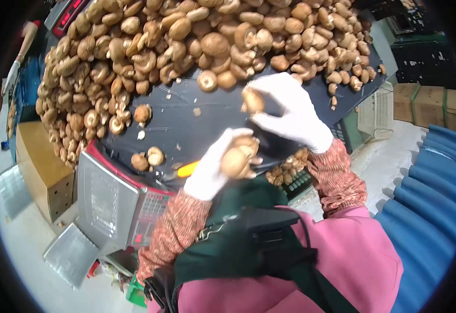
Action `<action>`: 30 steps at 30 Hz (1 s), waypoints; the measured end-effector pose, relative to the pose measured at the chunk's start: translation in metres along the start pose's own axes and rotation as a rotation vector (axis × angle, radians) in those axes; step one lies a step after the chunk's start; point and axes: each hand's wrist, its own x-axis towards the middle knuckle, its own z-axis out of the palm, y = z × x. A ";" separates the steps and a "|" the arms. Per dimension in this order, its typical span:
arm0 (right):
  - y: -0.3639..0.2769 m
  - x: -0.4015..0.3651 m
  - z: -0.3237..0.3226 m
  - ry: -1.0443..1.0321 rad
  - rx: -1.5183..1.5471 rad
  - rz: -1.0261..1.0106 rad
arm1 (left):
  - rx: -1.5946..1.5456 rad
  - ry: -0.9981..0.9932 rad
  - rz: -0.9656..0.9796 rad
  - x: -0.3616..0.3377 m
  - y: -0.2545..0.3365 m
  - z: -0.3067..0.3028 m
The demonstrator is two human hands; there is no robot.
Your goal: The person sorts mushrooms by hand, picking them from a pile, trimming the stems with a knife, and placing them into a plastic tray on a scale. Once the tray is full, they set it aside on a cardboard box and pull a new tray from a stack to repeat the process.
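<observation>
My left hand (pixel 207 175), in a white glove, is curled round several brown mushrooms (pixel 235 161) close to my apron. In my right hand (pixel 295 115), also gloved in white, a single mushroom (pixel 253 100) is pinched between thumb and fingers. Both hands are over the dark table surface (pixel 186 117). An orange handle (pixel 187 169) lies beside my left hand, its other end hard to make out. Two loose mushrooms (pixel 147 158) rest to the left of it. Beyond the hands spreads a large heap of mushrooms (pixel 215 44).
A scale (pixel 108 201) with a keypad stands at the near left, beside a cardboard box (pixel 48 167). Below the table edge, a dark crate (pixel 301 182) holds mushrooms. A pale plastic basket (pixel 375 112), strapped cartons (pixel 430 106) and blue corrugated material (pixel 426 208) are on the right.
</observation>
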 end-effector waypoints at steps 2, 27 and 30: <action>-0.023 -0.011 0.008 -0.127 0.061 -0.048 | 0.048 0.014 0.025 0.003 -0.006 -0.004; -0.001 -0.005 0.017 0.144 0.276 0.191 | 0.186 -0.182 0.113 -0.012 -0.005 -0.010; 0.032 0.034 0.022 0.370 0.062 0.503 | 0.164 -0.198 0.117 -0.011 -0.007 -0.015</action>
